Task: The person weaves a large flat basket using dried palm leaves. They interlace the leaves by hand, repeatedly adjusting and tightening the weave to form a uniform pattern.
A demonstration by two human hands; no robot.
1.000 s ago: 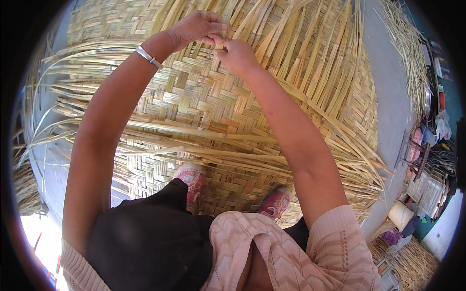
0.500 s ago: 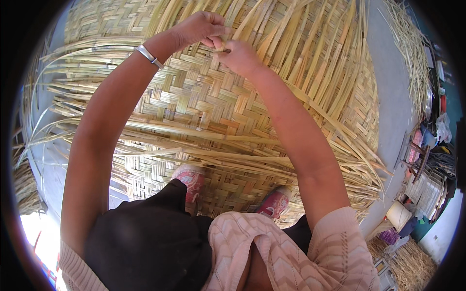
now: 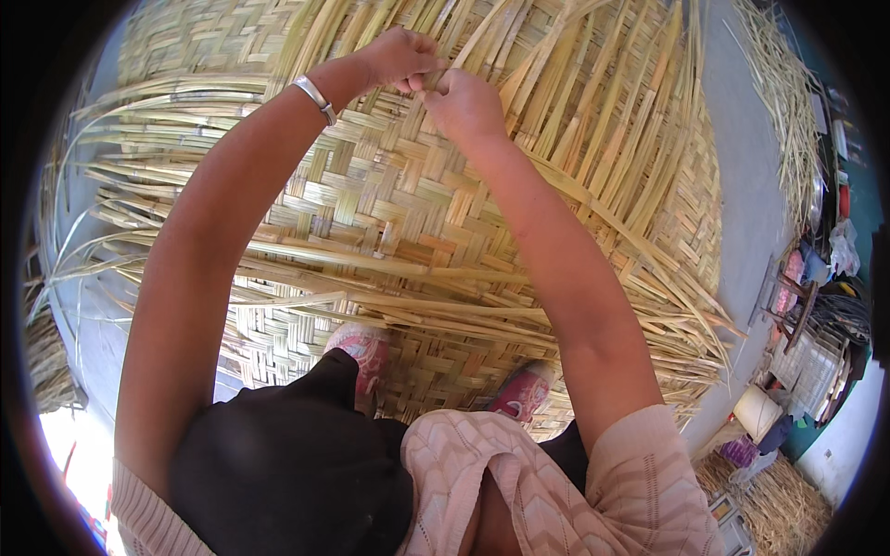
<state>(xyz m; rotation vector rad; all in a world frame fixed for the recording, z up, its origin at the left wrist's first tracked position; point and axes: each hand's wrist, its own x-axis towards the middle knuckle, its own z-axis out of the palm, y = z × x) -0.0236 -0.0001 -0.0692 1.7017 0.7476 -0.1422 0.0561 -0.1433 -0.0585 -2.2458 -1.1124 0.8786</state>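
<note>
In the head view, both hands have shifted slightly to the right since the earlier frame. The left hand [image 3: 400, 60] and right hand [image 3: 468, 107] nearly meet over the mat [image 3: 417, 176], fingers curled inward; whether they pinch a strip cannot be told. The mat lies beneath them, under the shoes [image 3: 519, 394] too. Loose strips [image 3: 593, 102] fan out beyond the right hand.

Woven mat [image 3: 394, 190], split flat strands in stepped herringbone; straw-yellow, patches of green and brown. Lies flat, right edge curved in view. Upper right: long unwoven strips [image 3: 593, 111] fanned loosely over the weave, some crossing. Left: strand ends [image 3: 153, 116] project past the weave, splayed, a few curling. Lower band of loose strands [image 3: 399, 267] runs crosswise.
</note>
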